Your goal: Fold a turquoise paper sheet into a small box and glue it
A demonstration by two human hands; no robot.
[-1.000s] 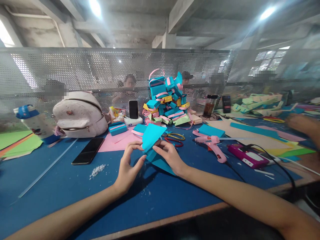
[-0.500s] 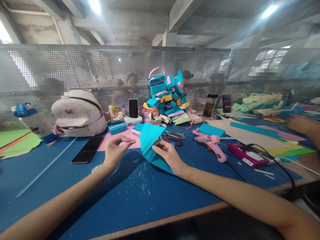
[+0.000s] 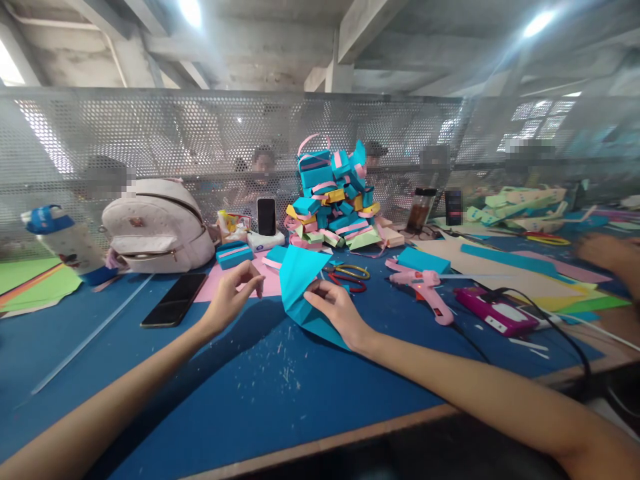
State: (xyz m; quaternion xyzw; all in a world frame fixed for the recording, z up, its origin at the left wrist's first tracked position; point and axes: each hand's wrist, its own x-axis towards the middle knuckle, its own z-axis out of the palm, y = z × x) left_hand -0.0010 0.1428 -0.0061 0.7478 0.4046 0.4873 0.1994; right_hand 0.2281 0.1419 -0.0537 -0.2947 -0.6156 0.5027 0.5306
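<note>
My right hand (image 3: 336, 308) pinches a creased sheet of blue paper (image 3: 299, 273) between thumb and fingers. The sheet stands above the table, bent along several folds, its lower part trailing behind the hand. To its left, my left hand (image 3: 239, 291) hovers apart from the paper, fingers loosely bent and separated, with nothing visible in them. Beneath that hand lies a pink sheet (image 3: 213, 283). Scissors with red and yellow handles (image 3: 350, 277) rest just behind my right hand.
A tall stack of folded paper boxes (image 3: 333, 207) stands behind. At right lie a pink glue gun (image 3: 425, 292), a purple power box (image 3: 495, 312) and paper sheets (image 3: 520, 267). A phone (image 3: 175, 301), backpack (image 3: 157, 227) and bottle (image 3: 73, 247) are left. Another person's hand (image 3: 607, 253) shows far right.
My left hand has shifted slightly up and right, and its pinched fingertips have come apart into a looser curl. My right hand and the blue paper have stayed in place.
</note>
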